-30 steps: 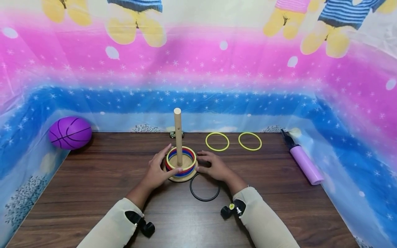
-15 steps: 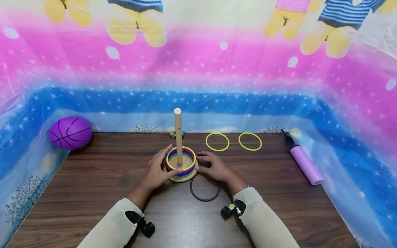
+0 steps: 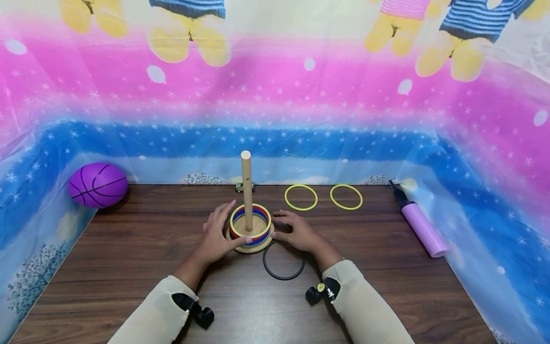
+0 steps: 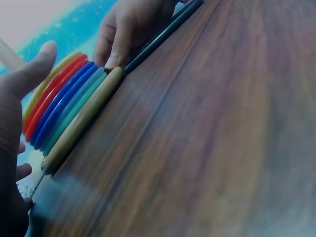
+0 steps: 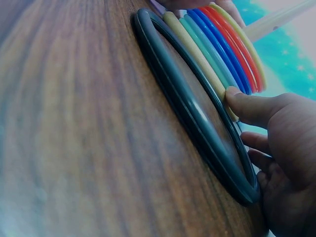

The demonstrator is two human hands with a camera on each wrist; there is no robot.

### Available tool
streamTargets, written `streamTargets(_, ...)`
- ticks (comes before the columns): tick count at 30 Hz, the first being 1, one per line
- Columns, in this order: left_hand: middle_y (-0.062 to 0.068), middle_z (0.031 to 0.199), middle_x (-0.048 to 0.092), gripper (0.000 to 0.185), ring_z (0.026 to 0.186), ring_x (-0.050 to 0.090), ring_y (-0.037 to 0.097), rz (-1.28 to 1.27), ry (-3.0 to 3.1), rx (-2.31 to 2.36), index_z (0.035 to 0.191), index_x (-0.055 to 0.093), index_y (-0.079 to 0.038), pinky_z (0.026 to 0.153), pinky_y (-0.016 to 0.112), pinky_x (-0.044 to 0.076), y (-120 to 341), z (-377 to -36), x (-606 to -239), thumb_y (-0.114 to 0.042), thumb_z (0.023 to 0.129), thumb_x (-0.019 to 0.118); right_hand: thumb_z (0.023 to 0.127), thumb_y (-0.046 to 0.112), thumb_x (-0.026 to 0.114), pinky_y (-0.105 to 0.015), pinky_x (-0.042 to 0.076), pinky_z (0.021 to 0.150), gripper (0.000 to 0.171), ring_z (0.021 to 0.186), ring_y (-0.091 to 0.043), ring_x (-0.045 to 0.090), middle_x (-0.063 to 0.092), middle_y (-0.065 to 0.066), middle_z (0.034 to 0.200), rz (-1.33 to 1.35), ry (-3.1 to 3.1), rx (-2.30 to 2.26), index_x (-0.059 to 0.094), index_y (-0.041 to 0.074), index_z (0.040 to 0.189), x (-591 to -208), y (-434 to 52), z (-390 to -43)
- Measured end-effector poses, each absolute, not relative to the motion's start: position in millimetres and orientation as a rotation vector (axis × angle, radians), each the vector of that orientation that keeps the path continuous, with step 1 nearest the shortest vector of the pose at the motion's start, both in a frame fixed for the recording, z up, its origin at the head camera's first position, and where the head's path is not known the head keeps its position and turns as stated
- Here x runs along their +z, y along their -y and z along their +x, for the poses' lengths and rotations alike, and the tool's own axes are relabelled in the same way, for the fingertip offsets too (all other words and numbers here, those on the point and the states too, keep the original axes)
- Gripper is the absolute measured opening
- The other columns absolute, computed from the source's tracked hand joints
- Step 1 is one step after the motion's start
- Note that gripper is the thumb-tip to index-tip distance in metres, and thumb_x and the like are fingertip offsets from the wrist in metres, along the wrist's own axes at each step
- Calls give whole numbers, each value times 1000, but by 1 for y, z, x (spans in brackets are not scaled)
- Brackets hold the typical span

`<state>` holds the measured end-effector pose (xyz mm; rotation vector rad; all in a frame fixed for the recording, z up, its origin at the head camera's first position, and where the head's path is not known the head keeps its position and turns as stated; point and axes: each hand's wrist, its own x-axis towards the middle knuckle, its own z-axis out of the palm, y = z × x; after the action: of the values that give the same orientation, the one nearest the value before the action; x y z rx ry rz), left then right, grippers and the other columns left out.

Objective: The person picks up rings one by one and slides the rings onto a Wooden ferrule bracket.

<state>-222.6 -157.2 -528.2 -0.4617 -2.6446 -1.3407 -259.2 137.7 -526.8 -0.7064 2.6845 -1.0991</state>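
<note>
A stack of coloured rings (image 3: 264, 238), yellow over red, blue and teal, sits around a wooden post (image 3: 248, 196) on a round wooden base (image 3: 257, 249). My left hand (image 3: 216, 240) is at the stack's left side, fingers spread; in the left wrist view its thumb (image 4: 33, 73) stands away from the rings. On the stack's right, my right hand (image 3: 299, 233) has loosely bent fingers. Its thumb (image 5: 252, 107) touches the edge of the wooden base (image 5: 190, 43) beside the teal ring. A black ring (image 5: 200, 118) lies flat on the table in front of that hand.
Two yellow rings (image 3: 301, 209) (image 3: 346, 209) lie at the back of the table. A small toy car (image 3: 238, 188) sits behind the post. At the left back corner is a purple ball (image 3: 98, 185), and a purple hand pump (image 3: 424, 229) lies at the right.
My left hand has shifted slightly left and its thumb has drawn back a little from the stack's front rim. The right hand, stack and black ring have stayed put.
</note>
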Motion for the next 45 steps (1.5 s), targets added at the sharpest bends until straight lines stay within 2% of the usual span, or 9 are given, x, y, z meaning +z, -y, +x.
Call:
streamTargets(6,25,175,32,128,159,27,56,-500,2724,-1122,173,32,-7,121,85,12,166,-221,-527,-62,76,95,103,29,79,-61,34,132,54,167,-35,33,50,-10,170,-706,-2690,-1103,65,16,154,-525,-137,-259)
streamTargets(9,25,177,29,130,161,23,57,-470,2813,-1021,173,33,-8,124,86,6,170,-222,-527,-67,74,94,102,29,81,-61,35,132,56,167,-35,34,50,-9,170,-701,-2692,-1101,65,17,154,-525,-137,-259)
streamTargets(14,23,179,26,126,163,21,56,-447,2927,-905,171,38,-11,125,86,3,170,-223,-528,-70,74,93,100,28,84,-61,36,131,57,167,-35,34,50,-8,170,-691,-2684,-1116,66,18,153,-526,-138,-259)
streamTargets(22,19,179,32,121,163,22,55,-461,2953,-865,168,44,-10,125,85,3,171,-226,-529,-71,75,92,102,32,81,-62,37,130,55,166,-36,35,50,-9,170,-698,-2664,-1160,66,18,153,-528,-141,-261)
streamTargets(27,21,178,34,123,164,22,55,-465,2961,-860,168,43,-8,126,84,3,172,-225,-528,-72,74,91,102,28,80,-60,42,128,52,158,-39,47,56,-14,164,-696,-2636,-1309,68,10,150,-528,-143,-265)
streamTargets(31,22,176,36,124,164,21,55,-484,2964,-859,169,42,-7,126,84,3,171,-224,-528,-73,75,91,102,15,80,-58,50,121,48,148,-42,58,60,-21,158,-678,-2616,-1524,68,-2,145,-527,-147,-267)
streamTargets(34,22,176,37,125,165,20,54,-488,2964,-864,169,42,-7,126,84,2,171,-224,-529,-73,75,90,101,9,79,-56,54,117,43,141,-43,62,61,-24,153,-650,-2640,-1634,69,-7,140,-527,-151,-270)
streamTargets(40,21,175,38,124,165,21,53,-482,2963,-866,169,42,-8,127,83,2,170,-222,-530,-72,75,90,98,10,83,-62,49,119,43,144,-44,58,63,-24,151,-540,-2809,-1669,72,-5,137,-525,-161,-277)
streamTargets(45,21,176,38,123,165,21,53,-471,2960,-853,169,42,-8,127,83,2,171,-223,-530,-72,75,91,96,8,84,-69,42,119,44,146,-50,50,58,-29,153,-451,-2945,-1695,71,-6,136,-526,-171,-289)
